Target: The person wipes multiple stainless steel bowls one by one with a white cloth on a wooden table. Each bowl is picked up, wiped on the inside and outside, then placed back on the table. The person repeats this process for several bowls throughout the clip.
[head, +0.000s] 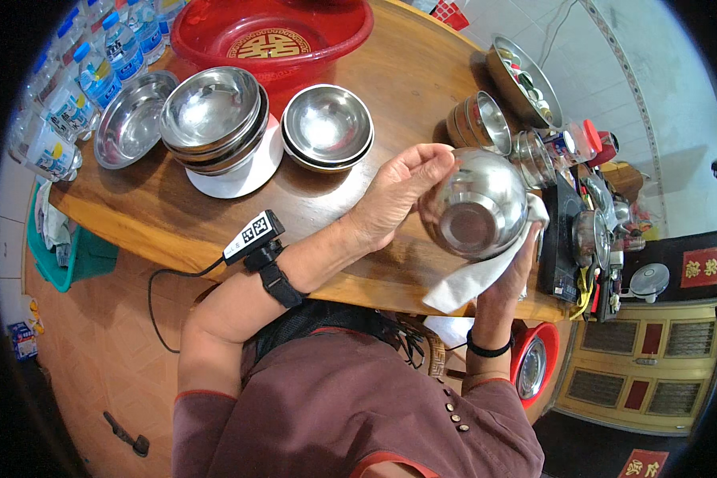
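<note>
A shiny metal bowl (481, 200) is held over the front of the table, tilted so its round base faces me. My left hand (397, 191) grips its rim between thumb and fingers. On the other side, my right hand (523, 257) presses a white cloth (472, 281) against the bowl, and one end of the cloth hangs down. Most of my right fingers are hidden behind bowl and cloth. Beyond my left forearm stand a small stack of metal bowls (327, 125) and a larger stack (212, 110) on a white plate (239, 176).
On the wooden table (394, 89) are a red plastic basin (275, 66), a metal basin (136, 119), water bottles (119, 45), nested bowls (484, 122), a deep metal pan (526, 77) with small items, glass jars (532, 158) and a black cooktop (555, 239). A teal bin (83, 263) stands on the floor.
</note>
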